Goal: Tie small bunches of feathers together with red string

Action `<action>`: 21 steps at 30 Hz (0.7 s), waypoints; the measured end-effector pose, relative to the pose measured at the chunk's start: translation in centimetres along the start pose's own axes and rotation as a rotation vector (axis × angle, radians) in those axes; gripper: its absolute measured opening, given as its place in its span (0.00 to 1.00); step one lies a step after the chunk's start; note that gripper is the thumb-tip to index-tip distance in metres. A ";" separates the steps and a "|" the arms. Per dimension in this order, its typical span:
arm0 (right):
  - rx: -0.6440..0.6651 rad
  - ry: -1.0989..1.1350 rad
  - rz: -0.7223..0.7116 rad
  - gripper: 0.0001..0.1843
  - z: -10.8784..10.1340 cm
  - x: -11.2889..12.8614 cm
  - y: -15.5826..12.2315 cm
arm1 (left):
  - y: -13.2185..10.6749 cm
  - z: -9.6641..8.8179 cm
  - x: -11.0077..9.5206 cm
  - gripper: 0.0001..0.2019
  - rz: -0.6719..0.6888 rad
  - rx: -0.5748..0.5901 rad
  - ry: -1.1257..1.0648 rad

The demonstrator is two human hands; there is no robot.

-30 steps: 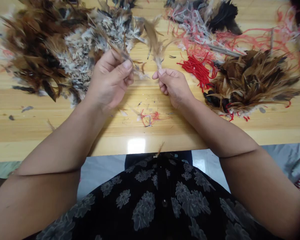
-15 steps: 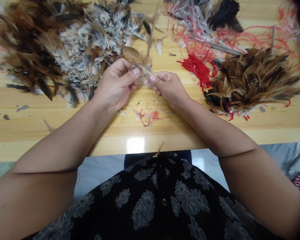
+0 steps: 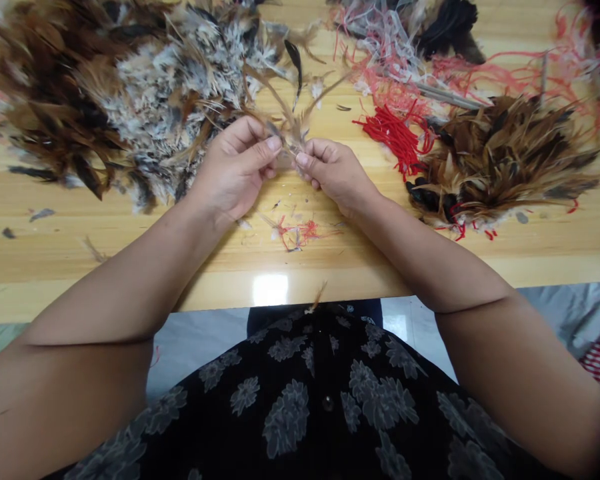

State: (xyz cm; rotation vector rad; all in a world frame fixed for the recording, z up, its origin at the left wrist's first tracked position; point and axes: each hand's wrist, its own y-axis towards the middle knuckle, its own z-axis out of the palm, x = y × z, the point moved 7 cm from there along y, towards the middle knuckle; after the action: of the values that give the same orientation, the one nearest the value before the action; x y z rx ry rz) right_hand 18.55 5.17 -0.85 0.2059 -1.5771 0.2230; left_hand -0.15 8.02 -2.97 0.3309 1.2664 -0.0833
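Between my two hands, above the wooden table (image 3: pixel 215 267), several brown feathers (image 3: pixel 294 128) point away from me and fan apart. My left hand (image 3: pixel 243 163) is closed, its thumb and forefinger pinching feathers near their base. From the other side my right hand (image 3: pixel 336 172) pinches the feathers' lower ends between thumb and forefinger. The fingertips of both hands are close together, and the exact grip points are partly hidden. Just beyond them lies a dark feather (image 3: pixel 294 63).
A large heap of brown and grey feathers (image 3: pixel 155 87) spreads at the left. To the right lie red strings (image 3: pixel 393 137) and a pile of brown feathers (image 3: pixel 510 157). Pink and white strands (image 3: pixel 395 47) lie behind. Red thread scraps (image 3: pixel 300 233) are near the table's front.
The feathers between my hands have spread apart, one now leaning right. My right fingertips have shifted slightly left, closer to my left ones.
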 end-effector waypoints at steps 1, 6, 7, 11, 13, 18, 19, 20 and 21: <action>-0.002 -0.003 0.007 0.33 0.0 0.0 0.0 | 0.0 -0.2 0.0 0.29 -0.004 -0.009 -0.005; 0.023 -0.034 0.024 0.34 0.0 0.4 -0.1 | 0.1 -0.5 -0.7 0.28 -0.013 -0.048 -0.012; 0.026 -0.034 0.033 0.34 0.0 0.6 -0.2 | 0.1 -0.5 -0.9 0.28 -0.011 -0.053 -0.008; 0.022 -0.016 0.074 0.34 -0.1 0.9 -0.3 | 0.3 -0.8 -1.6 0.27 0.007 -0.088 0.013; 0.019 -0.009 0.084 0.34 -0.2 1.0 -0.3 | 0.4 -1.0 -1.8 0.26 0.023 -0.100 0.006; 0.004 0.009 0.101 0.30 -0.5 1.0 -0.2 | 0.7 -1.2 -2.4 0.30 0.077 -0.133 -0.056; 0.001 0.014 0.099 0.30 -0.6 1.1 -0.2 | 0.7 -1.0 -2.4 0.30 0.065 -0.128 -0.062; -0.001 0.018 0.095 0.30 -0.6 1.1 -0.2 | 0.6 -0.8 -2.3 0.30 0.040 -0.115 -0.062; -0.001 0.021 0.088 0.31 -0.6 1.1 -0.2 | 0.5 -0.6 -2.0 0.29 0.004 -0.096 -0.059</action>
State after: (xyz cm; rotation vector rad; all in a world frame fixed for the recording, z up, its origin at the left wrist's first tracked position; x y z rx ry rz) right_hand 19.20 5.13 0.25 0.1327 -1.5668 0.2924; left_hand -1.15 8.41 -1.09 0.2473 1.2073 -0.0283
